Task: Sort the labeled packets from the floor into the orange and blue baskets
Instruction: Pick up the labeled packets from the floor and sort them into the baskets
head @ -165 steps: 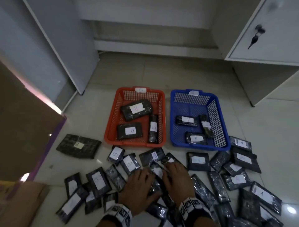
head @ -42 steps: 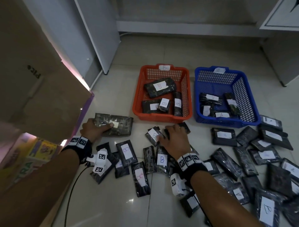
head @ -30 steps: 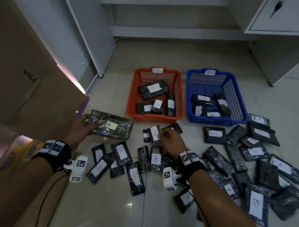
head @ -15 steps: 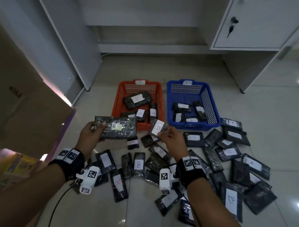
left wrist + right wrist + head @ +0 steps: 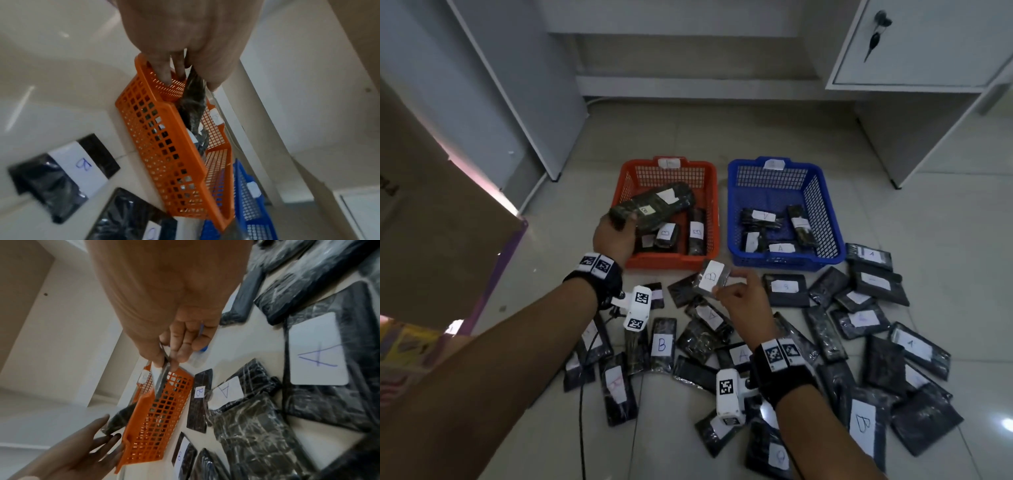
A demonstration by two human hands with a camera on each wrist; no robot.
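Observation:
My left hand (image 5: 621, 222) grips a large dark wrapped packet (image 5: 635, 209) by its near end, above the left side of the orange basket (image 5: 671, 263). In the left wrist view the fingers (image 5: 164, 73) and thumb pinch that packet (image 5: 193, 104) over the orange basket (image 5: 164, 146). My right hand (image 5: 725, 283) pinches a small packet labelled B (image 5: 711, 277) just in front of the orange basket's near wall. The right wrist view shows this packet (image 5: 162, 381) edge-on between thumb and fingers (image 5: 174, 350). The blue basket (image 5: 784, 263) holds packets marked A.
Many dark labelled packets (image 5: 662, 344) lie scattered on the tiled floor under and right of my arms, several marked A (image 5: 316, 350) or B. A cardboard box (image 5: 431, 222) stands at the left. White cabinet legs (image 5: 893, 144) flank the baskets behind.
My left hand has lifted the large packet from the floor at the left and carried it over the orange basket. My right hand has raised the small B packet toward the basket's front.

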